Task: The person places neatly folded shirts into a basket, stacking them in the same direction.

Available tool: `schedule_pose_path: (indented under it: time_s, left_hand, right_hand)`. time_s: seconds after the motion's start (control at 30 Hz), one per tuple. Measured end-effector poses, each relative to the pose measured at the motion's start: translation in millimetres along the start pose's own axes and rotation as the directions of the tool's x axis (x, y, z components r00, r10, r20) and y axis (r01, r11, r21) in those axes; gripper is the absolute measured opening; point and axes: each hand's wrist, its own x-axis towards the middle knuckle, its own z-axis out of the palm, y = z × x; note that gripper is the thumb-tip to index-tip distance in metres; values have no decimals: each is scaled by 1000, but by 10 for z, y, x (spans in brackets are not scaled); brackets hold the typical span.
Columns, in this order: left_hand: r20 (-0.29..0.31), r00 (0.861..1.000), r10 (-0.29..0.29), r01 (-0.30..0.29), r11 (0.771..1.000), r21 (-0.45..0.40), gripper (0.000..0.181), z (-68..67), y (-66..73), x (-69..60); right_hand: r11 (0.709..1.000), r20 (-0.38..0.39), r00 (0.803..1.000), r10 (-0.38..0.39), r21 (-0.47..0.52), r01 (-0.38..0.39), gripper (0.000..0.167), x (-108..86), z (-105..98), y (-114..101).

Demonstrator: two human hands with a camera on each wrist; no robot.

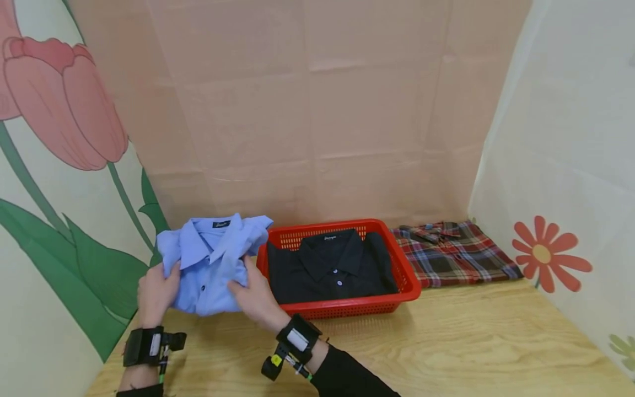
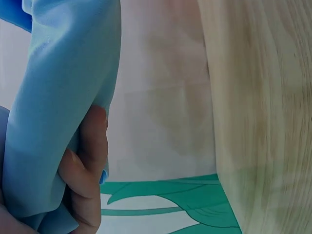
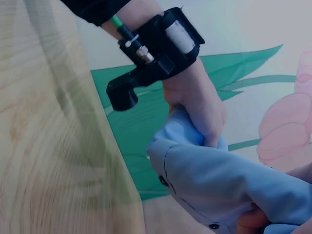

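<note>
A light blue collared shirt (image 1: pixel 210 281), bunched and folded, is held up off the wooden table at the left, its collar toward the back wall. The left hand (image 1: pixel 157 292) grips its left side, and in the left wrist view curled fingers (image 2: pixel 85 170) pinch the blue cloth (image 2: pixel 58 97). The right hand (image 1: pixel 258 295) grips the shirt's right side, thumb on the front. In the right wrist view the cloth (image 3: pixel 219 175) hangs between both hands, with dark buttons along one edge.
Right beside the shirt stands a red basket (image 1: pixel 347 309) with a folded black shirt (image 1: pixel 332 270) inside. A folded plaid shirt (image 1: pixel 461 256) lies on the table (image 1: pixel 446 342) right of the basket, near the back wall (image 1: pixel 317 121).
</note>
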Motion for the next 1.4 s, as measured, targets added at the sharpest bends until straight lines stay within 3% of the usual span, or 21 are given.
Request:
schedule_pose_path:
  time_s: [0.17, 0.4, 0.63, 0.83, 1.1, 1.4]
  left_hand:
    - [-15, 1000, 23, -23, 1000, -11, 40, 58, 100, -20]
    - [-69, 989, 130, -133, 991, -35, 35, 129, 235, -42]
    - [-80, 987, 141, -147, 986, -74, 38, 175, 337, -71]
    - [-103, 974, 204, -211, 976, -60, 38, 256, 403, -80]
    - [-127, 967, 220, -233, 967, -99, 38, 318, 503, -157]
    - [-107, 967, 230, -249, 942, -227, 36, 359, 618, -173]
  right_hand:
    - [998, -12, 999, -35, -59, 35, 63, -26, -114, 48]
    - [990, -25, 996, -87, -116, 84, 63, -51, -298, 87]
    - [987, -3, 995, -98, -124, 97, 63, -52, -477, 151]
    - [982, 9, 994, -108, -156, 108, 63, -55, -604, 197]
    - [978, 38, 992, -120, -168, 125, 56, -98, -803, 229]
    - [979, 33, 993, -116, -164, 120, 63, -75, -1102, 233]
